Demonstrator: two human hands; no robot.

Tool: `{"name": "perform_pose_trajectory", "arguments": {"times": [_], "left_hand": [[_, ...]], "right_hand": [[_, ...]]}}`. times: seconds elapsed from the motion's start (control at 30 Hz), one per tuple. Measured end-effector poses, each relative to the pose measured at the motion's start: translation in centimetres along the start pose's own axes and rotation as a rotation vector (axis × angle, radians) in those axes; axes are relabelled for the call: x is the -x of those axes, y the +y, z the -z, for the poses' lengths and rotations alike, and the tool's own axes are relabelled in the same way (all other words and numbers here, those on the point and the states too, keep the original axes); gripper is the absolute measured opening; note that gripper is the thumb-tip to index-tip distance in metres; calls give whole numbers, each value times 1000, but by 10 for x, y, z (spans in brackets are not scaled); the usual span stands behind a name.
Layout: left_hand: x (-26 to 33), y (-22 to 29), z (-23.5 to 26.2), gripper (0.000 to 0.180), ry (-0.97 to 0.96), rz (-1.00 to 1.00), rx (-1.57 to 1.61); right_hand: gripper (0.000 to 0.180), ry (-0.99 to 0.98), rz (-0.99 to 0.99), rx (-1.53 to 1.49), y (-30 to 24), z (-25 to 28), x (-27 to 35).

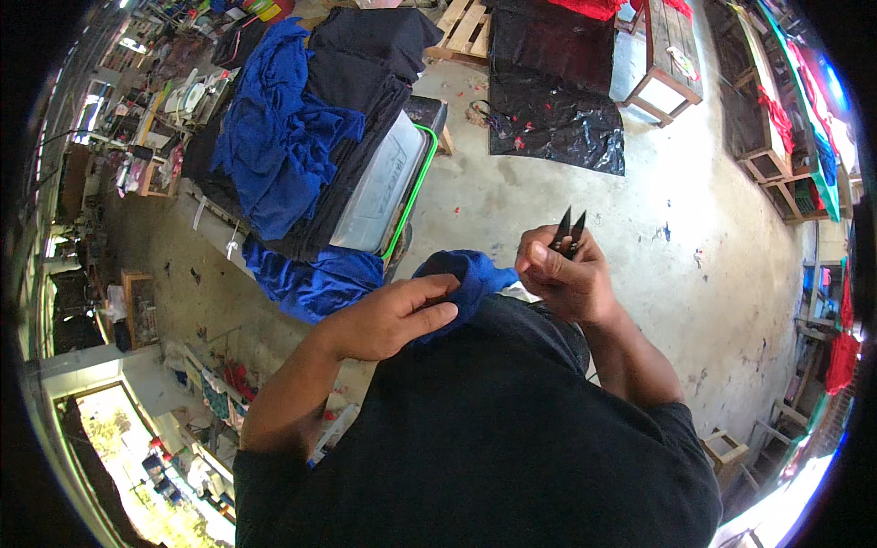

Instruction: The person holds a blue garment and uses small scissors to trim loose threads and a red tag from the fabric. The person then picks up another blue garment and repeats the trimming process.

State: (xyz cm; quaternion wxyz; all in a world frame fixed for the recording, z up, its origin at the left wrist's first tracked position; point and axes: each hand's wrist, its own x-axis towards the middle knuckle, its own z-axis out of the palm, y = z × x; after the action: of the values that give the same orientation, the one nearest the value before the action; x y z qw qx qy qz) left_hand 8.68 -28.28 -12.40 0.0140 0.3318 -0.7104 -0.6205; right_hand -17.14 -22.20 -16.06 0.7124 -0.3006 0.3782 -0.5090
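Blue cloth in both hands, black snips in right; bin, fabric pile beyond

Concrete floor, grey, fabric scraps strewn about, strong glare upper right. Black plastic sheet lies near a wooden pallet; wooden bench beside it. Wooden racks along right side. Bright window lower left, greenery showing through.

Wrinkled blue cloth, black sheet — glossy plastic
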Motion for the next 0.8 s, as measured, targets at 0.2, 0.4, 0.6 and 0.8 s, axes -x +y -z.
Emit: {"name": "perform_pose_trajectory", "arguments": {"times": [0.2, 0.4, 0.6, 0.8], "left_hand": [[-3, 19, 4, 31, 98, -7, -187], [8, 40, -12, 30, 170, 19, -237], [12, 46, -26, 32, 522, -95, -478], [9, 51, -28, 30, 587, 85, -408]], "right_hand": [[20, -183, 418, 974, -7, -12, 1], [26, -478, 420, 1083, -23, -7, 7], [31, -453, 518, 1120, -20, -9, 12], [29, -324, 655, 1065, -18, -11, 13]]}}
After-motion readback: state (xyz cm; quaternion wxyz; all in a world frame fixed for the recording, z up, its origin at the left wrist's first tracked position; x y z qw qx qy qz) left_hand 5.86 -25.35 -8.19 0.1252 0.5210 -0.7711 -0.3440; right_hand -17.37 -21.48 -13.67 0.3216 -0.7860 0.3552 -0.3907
